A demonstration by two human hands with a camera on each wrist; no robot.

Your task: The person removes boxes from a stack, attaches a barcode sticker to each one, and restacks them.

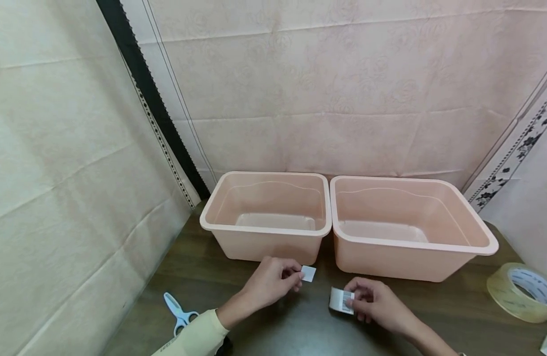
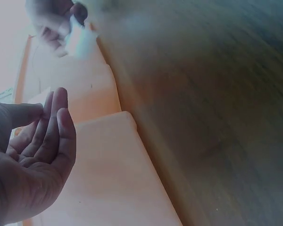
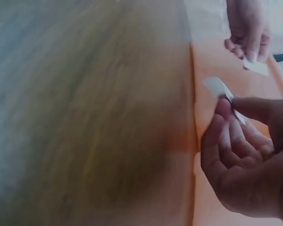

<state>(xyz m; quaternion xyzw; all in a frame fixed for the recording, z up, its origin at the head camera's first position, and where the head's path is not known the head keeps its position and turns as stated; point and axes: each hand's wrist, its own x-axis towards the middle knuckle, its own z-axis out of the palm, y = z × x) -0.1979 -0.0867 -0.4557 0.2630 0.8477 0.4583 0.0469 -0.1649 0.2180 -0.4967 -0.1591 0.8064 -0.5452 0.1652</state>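
On the near part of the dark wood-grain table (image 1: 135, 321), light blue scissors (image 1: 177, 310) lie beside the left sleeve (image 1: 202, 333). The right hand (image 1: 373, 301) pinches a printed white strip (image 1: 337, 299) between thumb and fingertips at its right end; the left hand (image 1: 275, 278), slightly farther off, pinches a blank-looking white square (image 1: 308, 273) by one edge, before the left bin. Both pieces look light, thin and bendable, like paper labels, likely to crease or cling to skin, so a gentle hold on an edge or corner seems best. A roll of clear packing tape (image 1: 507, 296) rests at the right. Beyond, the pink plastic left bin (image 1: 266, 246) and right bin (image 1: 389, 259) stand side by side before a patterned cloth (image 1: 322, 99). Only the head view shows the strip's print and the scissors; the right wrist view shows the strip nearly edge-on, bent, with the thumb pressing it, while the left wrist view barely reveals the square.
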